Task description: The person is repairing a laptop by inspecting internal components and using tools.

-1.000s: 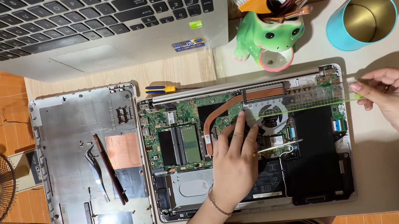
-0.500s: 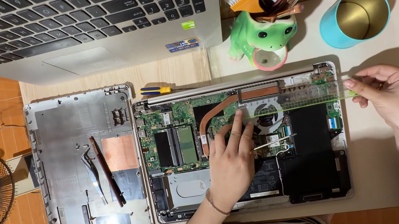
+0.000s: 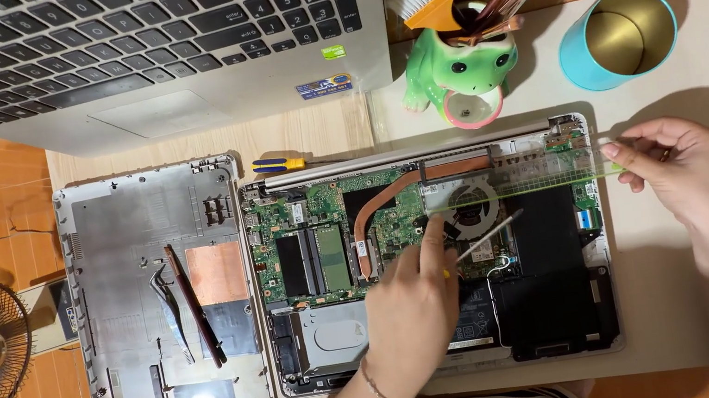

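The clear green-tinted plastic ruler [image 3: 524, 175] lies flat across the upper right part of the opened laptop base with its green circuit board and black battery [image 3: 429, 258]; its long axis runs left to right across the frame, one end over the round cooling fan [image 3: 471, 208] near the centre, the other end sticking out past the base's right edge. The right hand [image 3: 685, 187] sits at that right end, in the right middle of the frame, thumb and fingers closed in a pinch on the ruler's tip; so the ruler stretches leftward from this hand. The left hand [image 3: 413, 307] comes up from the bottom centre, lying over the board just below the ruler's left end; it grips a thin white-tipped stick tool [image 3: 486, 235], which slants up to the right toward the fan, its tip just beneath the ruler. The left hand is the nearer one to the fan. To the left lies the grey removed bottom cover [image 3: 161, 317]; a green frog-shaped brush holder [image 3: 456, 67] stands above.
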